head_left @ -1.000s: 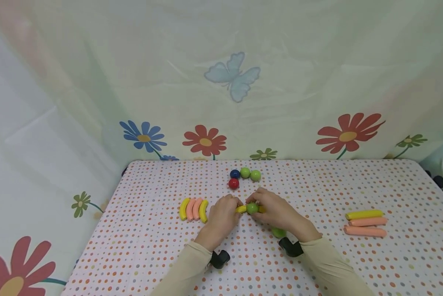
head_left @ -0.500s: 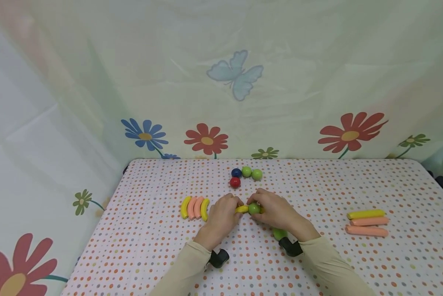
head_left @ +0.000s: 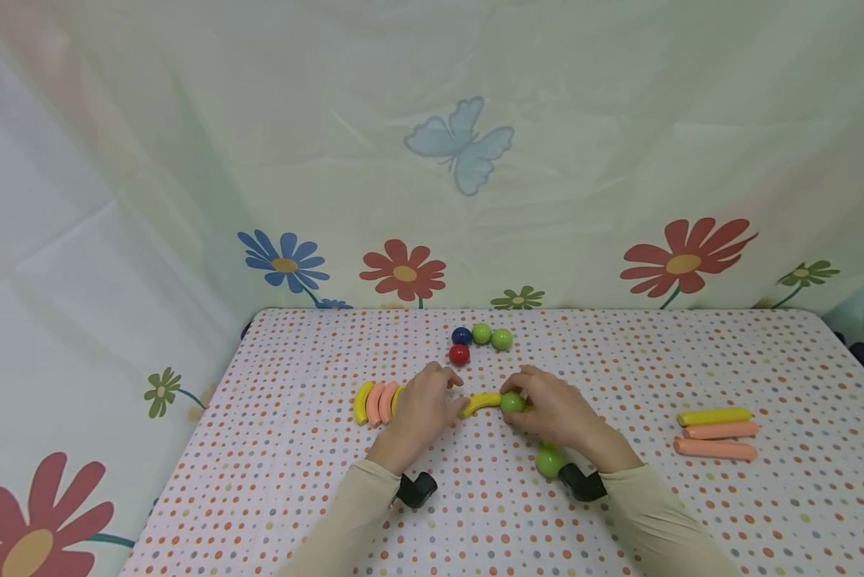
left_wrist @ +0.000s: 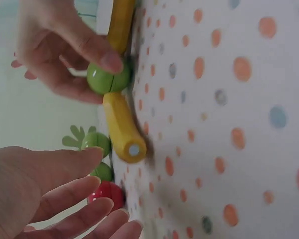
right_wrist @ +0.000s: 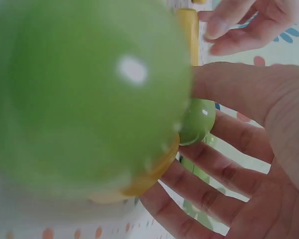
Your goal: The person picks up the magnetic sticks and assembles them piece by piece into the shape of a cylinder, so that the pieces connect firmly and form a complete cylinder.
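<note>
Gripping a green ball (head_left: 512, 402) mid-table in the right hand (head_left: 556, 409), pinched between thumb and fingers! Touching it at nine o'clock, find a yellow curved piece (head_left: 484, 401), with a pale disc (left_wrist: 133, 150) on its free end; at three, a second yellow piece (left_wrist: 120, 25), partly hidden. Just beyond that disc, look at the left hand (head_left: 419, 413): released, holding nothing, thumb and fingers parted. Check five o'clock for another green ball (head_left: 550, 461), near the black wrist camera (head_left: 583, 484). Up at eleven, spot a blue ball (head_left: 462, 336), two green balls (head_left: 482, 333) and a red ball (head_left: 459, 355), bunched together. Swing out to nine for yellow and pink curved pieces (head_left: 380, 403), side by side; well away at three, catch a yellow stick (head_left: 713, 416) beside two pink sticks (head_left: 716, 449).
</note>
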### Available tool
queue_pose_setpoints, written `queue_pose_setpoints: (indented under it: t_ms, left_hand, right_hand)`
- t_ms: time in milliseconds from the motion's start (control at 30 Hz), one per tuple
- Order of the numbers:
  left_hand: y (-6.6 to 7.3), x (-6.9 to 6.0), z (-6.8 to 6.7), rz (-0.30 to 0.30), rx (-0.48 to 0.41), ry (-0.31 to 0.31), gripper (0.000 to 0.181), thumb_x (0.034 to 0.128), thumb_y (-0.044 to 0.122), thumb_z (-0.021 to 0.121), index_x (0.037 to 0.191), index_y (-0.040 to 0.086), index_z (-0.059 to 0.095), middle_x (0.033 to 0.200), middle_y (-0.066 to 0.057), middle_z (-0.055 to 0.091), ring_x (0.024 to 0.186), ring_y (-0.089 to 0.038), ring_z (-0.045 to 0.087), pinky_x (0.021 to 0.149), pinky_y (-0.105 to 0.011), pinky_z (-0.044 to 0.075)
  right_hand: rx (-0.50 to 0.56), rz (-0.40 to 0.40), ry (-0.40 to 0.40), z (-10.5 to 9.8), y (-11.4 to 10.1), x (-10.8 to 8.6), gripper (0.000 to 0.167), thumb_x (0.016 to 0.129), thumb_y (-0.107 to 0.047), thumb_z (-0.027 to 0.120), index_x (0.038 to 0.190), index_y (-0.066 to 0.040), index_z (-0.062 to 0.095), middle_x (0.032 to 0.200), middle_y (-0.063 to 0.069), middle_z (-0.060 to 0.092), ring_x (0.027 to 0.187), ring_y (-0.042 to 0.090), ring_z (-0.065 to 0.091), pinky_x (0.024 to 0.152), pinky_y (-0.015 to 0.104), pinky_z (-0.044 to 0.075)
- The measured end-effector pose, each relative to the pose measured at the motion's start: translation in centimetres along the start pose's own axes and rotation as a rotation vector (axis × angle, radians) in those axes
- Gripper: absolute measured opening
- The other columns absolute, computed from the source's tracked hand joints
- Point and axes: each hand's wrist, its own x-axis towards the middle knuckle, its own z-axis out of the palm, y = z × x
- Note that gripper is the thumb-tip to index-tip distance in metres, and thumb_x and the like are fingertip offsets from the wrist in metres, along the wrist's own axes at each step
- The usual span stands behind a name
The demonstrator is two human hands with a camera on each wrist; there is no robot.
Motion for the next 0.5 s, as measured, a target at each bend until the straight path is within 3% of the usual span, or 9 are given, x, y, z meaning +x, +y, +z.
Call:
queue_pose_setpoints:
  t_ms: [133,267,500]
  left_hand:
    - [-0.2,0.8,-0.5,-0.003,0.024,0.040,0.034,0.0929,0.021,0.082,0.119,0.002,0.071,0.112,-0.011,0.066,0.089,-0.021,0.063,0.077,-0.033,0.058]
    - [-0.4,2.0,-0.4,-0.004,0.032,0.060,0.045,0.0939,0.017,0.081,0.130,0.000,0.062,0.120,-0.014,0.062,0.106,-0.026,0.062,0.091,-0.040,0.058]
    - [-1.2,4.2,0.7,0.013,0.067,0.039,0.044,0.0961,0.012,0.077,0.134,-0.001,0.059,0.121,-0.016,0.057,0.106,-0.027,0.060,0.086,-0.040,0.058]
  right_hand:
    - [0.010,0.065,0.017,-0.4,0.5,-0.5,0.028,0.086,-0.016,0.086,0.109,-0.005,0.074,0.100,0.004,0.065,0.083,0.017,0.061,0.066,0.035,0.052]
    - [0.024,0.122,0.038,-0.9,1.0,-0.9,0.031,0.087,-0.017,0.086,0.110,-0.002,0.073,0.100,0.005,0.065,0.084,0.020,0.062,0.062,0.033,0.051]
    - [0.039,0.184,0.070,-1.1,1.8,-1.6,0.033,0.087,-0.017,0.085,0.111,0.001,0.072,0.100,0.010,0.066,0.085,0.021,0.064,0.063,0.034,0.052]
